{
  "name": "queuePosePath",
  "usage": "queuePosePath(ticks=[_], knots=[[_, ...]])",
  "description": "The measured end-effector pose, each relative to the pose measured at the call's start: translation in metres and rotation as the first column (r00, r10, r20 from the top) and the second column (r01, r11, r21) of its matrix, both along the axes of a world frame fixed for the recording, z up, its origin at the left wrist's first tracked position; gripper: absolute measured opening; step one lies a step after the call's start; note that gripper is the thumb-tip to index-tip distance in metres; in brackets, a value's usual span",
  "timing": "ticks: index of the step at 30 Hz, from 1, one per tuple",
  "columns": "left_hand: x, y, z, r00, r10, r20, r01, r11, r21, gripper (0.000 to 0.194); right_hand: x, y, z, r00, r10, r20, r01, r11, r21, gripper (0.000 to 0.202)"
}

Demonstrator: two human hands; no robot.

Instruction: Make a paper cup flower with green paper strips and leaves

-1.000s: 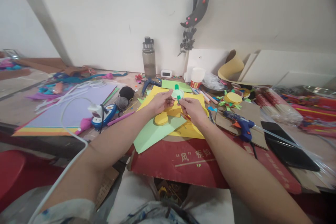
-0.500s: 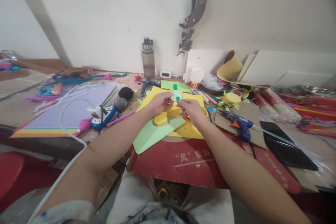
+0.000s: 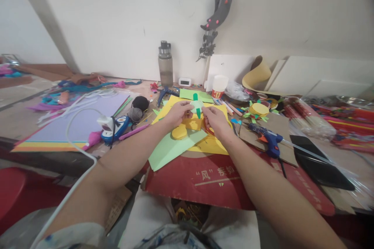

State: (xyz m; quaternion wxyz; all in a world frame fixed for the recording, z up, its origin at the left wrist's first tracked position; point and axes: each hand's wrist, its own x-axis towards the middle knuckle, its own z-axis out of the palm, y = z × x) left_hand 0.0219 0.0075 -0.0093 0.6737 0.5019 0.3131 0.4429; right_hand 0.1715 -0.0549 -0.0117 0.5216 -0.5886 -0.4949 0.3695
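A pale green paper disc with a dark green strip sticking out at its top and bottom is held up over the papers. My left hand pinches its left edge. At the disc's right edge my right hand has its thumb and fingers closed on it. Below the hands lie a yellow paper piece with a rounded end, a light green sheet and yellow sheets. Partly hidden behind my right hand is a round red and yellow thing that I cannot make out.
A blue hot glue gun and a black flat slab lie at right. Also there is a yellow paper turtle-like piece. A bottle stands at the back. At left are a power strip and yarn balls.
My right hand has shifted slightly right, from the lower green tab to the disc's right edge. The lower tab shows more fully now. My left hand keeps its hold.
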Motion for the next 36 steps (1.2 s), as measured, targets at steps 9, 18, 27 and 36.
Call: queuePosePath(ticks=[9,18,27,36], knots=[[0.0018,-0.0059,-0.0019,0.995,-0.089,-0.053,0.092,0.994,0.06,0.022,0.0064,0.0071,-0.0081,0.989,-0.108,0.106,0.095,0.988,0.119,0.027],[0.0001,-0.006,-0.004,0.972,0.009,-0.236,0.066,0.95,0.306,0.023,0.008,0.0072,-0.0079,0.978,-0.122,0.167,0.104,0.988,0.111,0.02],[0.002,-0.0056,-0.0054,0.974,0.017,-0.227,0.052,0.955,0.291,0.028,0.0076,0.0076,-0.0083,0.975,-0.134,0.175,0.111,0.985,0.134,0.021],[0.0001,-0.007,-0.0038,0.971,0.009,-0.237,0.07,0.944,0.323,0.027,0.0081,0.0066,-0.0083,0.975,-0.123,0.183,0.096,0.984,0.148,0.022]])
